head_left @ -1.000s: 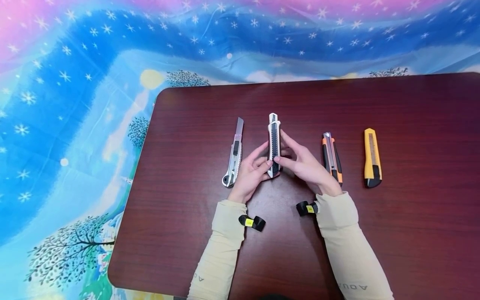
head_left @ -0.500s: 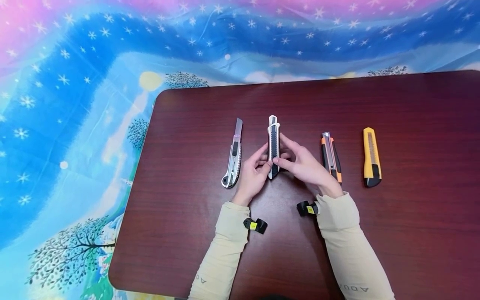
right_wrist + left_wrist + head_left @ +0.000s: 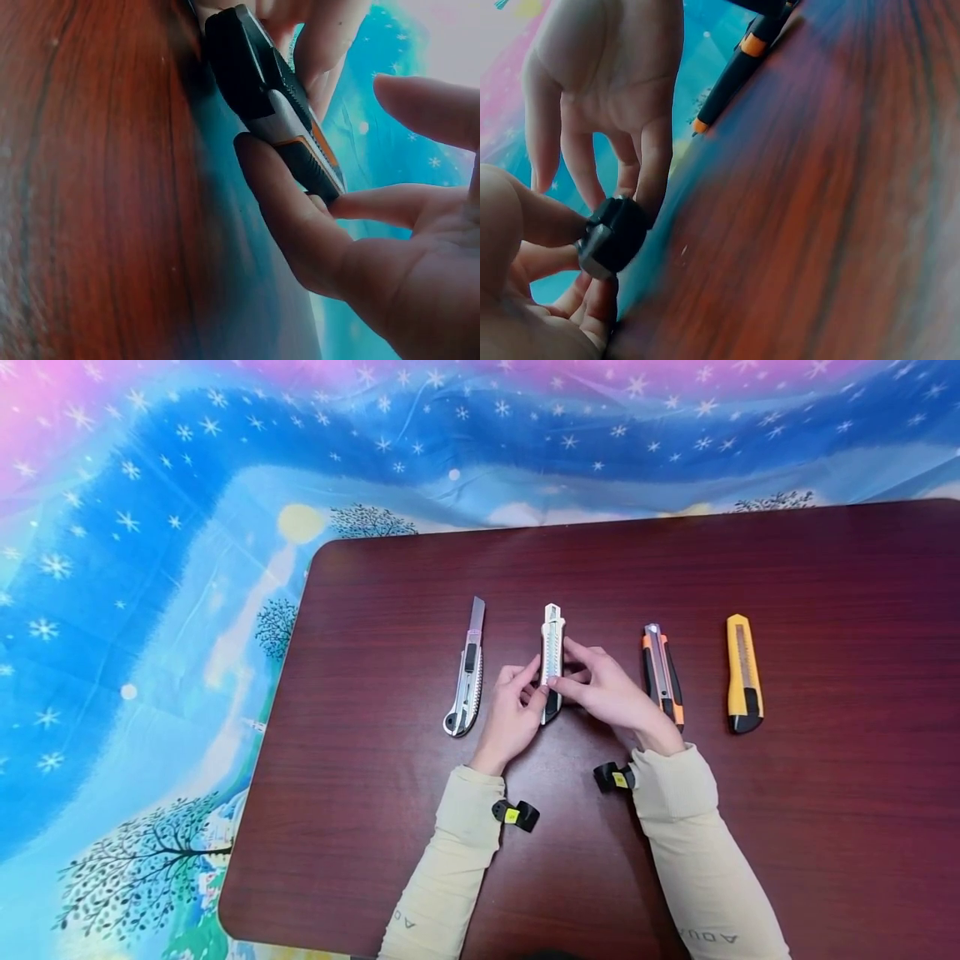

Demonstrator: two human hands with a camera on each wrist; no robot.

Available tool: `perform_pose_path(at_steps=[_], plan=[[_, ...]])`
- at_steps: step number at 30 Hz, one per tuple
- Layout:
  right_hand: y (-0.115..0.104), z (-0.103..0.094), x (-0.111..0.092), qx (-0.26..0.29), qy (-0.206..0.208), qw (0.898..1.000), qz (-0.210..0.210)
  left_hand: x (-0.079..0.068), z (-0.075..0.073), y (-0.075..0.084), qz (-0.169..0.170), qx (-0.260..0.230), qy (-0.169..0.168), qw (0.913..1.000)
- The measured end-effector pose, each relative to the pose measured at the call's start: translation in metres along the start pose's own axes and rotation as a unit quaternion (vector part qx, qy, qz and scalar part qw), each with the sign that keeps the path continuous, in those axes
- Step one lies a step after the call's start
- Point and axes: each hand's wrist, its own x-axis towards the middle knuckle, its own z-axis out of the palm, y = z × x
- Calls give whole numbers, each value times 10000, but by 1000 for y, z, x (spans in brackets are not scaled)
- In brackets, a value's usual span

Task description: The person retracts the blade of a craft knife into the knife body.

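Note:
A white-and-silver snap-off cutter knife (image 3: 552,647) with a black end is held between both hands, its tip pointing away from me. My left hand (image 3: 512,714) pinches it near the black butt, which faces the camera in the left wrist view, between thumb and fingers. From the other side, my right hand (image 3: 611,693) holds it, thumb on the lower body and fingers along the far edge. The right wrist view shows the right thumb (image 3: 281,202) against the knife's grip. Left of the hands lies a silver cutter knife (image 3: 467,681) with its blade extended.
On the dark wood table (image 3: 360,793), an orange-and-black cutter knife (image 3: 660,664) lies partly behind the right wrist. Farther right is a yellow cutter knife (image 3: 742,672). A patterned cloth (image 3: 225,527) hangs behind and beside the table's rounded edge.
The held cutter knife has come slightly nearer and right, and turned so its long face looks paler. My left hand has shifted right with it; the right hand has stayed nearly in place.

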Motion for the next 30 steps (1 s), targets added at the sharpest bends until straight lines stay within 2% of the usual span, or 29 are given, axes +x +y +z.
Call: perform_pose_path(at_steps=[4, 11, 18, 30], plan=[[-1, 0, 0, -145, -20, 9998, 108, -2, 3, 1, 33, 237, -39, 9997], [-3, 1, -2, -721, -79, 9973, 117, -3, 5, 3, -145, 665, -204, 9975], [-4, 3, -3, -1009, -43, 9948, 114, -3, 4, 2, -5, 1046, -256, 9942], [-7, 3, -4, -1241, 10, 9923, -40, -3, 4, 3, -78, 1015, -382, 9941]])
